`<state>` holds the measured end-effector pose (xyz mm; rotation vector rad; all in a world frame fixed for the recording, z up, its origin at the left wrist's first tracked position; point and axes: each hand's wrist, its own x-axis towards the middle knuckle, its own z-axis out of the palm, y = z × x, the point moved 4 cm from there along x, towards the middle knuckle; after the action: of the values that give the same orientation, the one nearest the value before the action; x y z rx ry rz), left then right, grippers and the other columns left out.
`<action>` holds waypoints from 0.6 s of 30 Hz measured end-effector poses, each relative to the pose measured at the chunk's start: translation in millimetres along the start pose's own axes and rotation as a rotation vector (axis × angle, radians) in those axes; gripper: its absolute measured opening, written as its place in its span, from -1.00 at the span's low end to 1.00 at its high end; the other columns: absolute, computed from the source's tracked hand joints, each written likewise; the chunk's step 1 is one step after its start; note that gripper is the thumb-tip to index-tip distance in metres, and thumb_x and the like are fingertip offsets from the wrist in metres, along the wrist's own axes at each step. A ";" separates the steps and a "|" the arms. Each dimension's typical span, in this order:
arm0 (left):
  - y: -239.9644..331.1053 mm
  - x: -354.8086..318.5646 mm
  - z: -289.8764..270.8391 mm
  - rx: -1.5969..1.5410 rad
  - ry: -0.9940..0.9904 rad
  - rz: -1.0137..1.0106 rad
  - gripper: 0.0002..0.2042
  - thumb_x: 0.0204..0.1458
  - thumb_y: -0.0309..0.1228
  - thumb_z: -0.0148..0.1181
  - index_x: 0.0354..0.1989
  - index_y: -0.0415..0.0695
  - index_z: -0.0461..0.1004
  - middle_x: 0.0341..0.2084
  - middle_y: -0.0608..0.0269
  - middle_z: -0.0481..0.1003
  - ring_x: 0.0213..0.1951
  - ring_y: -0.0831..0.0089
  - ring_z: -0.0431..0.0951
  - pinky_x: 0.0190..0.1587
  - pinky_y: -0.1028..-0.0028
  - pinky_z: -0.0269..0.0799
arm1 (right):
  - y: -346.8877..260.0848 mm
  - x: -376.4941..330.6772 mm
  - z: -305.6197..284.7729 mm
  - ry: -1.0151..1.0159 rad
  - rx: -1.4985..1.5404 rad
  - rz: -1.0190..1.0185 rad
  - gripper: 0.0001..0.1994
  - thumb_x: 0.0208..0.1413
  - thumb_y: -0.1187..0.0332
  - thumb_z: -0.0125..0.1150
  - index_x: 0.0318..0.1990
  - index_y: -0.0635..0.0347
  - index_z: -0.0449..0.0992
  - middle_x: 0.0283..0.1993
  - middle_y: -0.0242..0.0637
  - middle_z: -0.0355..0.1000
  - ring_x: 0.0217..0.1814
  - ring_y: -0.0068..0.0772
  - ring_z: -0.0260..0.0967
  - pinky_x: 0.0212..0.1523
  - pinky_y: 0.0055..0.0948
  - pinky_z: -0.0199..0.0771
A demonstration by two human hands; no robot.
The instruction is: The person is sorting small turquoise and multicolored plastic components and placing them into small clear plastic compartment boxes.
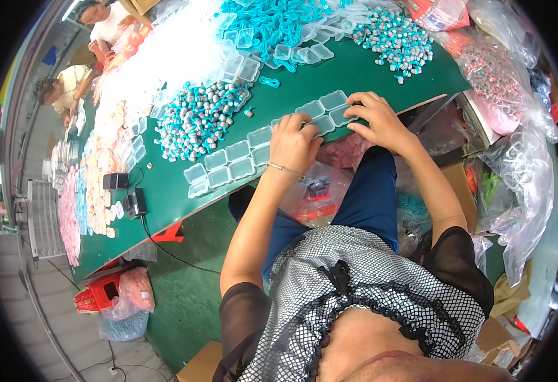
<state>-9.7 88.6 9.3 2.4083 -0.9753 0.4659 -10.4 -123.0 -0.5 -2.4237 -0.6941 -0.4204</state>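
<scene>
Left hand (293, 141): it bends its fingers down over the row of clear boxes. I can't tell if it pinches one, because the fingertips are partly hidden.
Right hand (375, 118): its fingers are spread and curved, with the thumb apart, and the tips are at the end of the row.
Clear boxes (237, 151): they sit in two lines, side by side, under the left hand, reaching out to its left and across to the right hand.
Green table (158, 207): it is under the boxes and both hands.
Left pile (196, 121): lots of little gray and teal bits (they look a bit like acorns), to the left of the left hand.
Right pile (395, 43): more of the same bits, past the right hand.
Teal cords (279, 28): a big heap, well past the left hand.
</scene>
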 end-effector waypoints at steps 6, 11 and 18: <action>-5.3 6.1 -3.3 -0.032 0.049 -0.066 -0.74 -0.22 -0.39 0.38 -0.28 -0.10 0.56 -0.15 0.16 0.47 -0.11 0.12 0.45 -0.10 0.21 0.37 | 34.3 33.8 -11.5 0.137 0.114 -0.002 -0.86 0.01 0.37 0.24 -0.27 0.17 0.55 -0.15 -0.21 0.43 -0.02 -0.12 0.37 -0.02 -0.24 0.38; 14.6 25.4 11.3 0.006 -0.019 0.051 -0.59 -0.17 -0.33 0.35 -0.06 -0.04 0.50 0.00 0.12 0.41 0.05 0.07 0.38 -0.01 0.16 0.34 | 71.7 95.2 18.4 0.235 -0.179 0.058 -0.72 0.01 0.36 0.24 -0.08 0.09 0.52 -0.04 -0.23 0.44 0.07 -0.14 0.35 0.01 -0.16 0.38; -24.9 50.2 2.9 -0.041 0.002 -0.051 -0.66 -0.14 -0.37 0.33 -0.12 -0.08 0.53 -0.06 0.08 0.46 -0.02 0.05 0.43 -0.01 0.18 0.39 | 96.2 124.9 33.6 0.193 -0.386 0.031 -0.68 0.01 0.33 0.27 -0.03 0.07 0.51 -0.04 -0.25 0.47 0.04 -0.15 0.39 -0.03 -0.17 0.42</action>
<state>42.9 74.9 23.2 2.3896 -0.9120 0.4256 150.1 -122.2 -14.9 -2.6967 -0.5275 -0.8294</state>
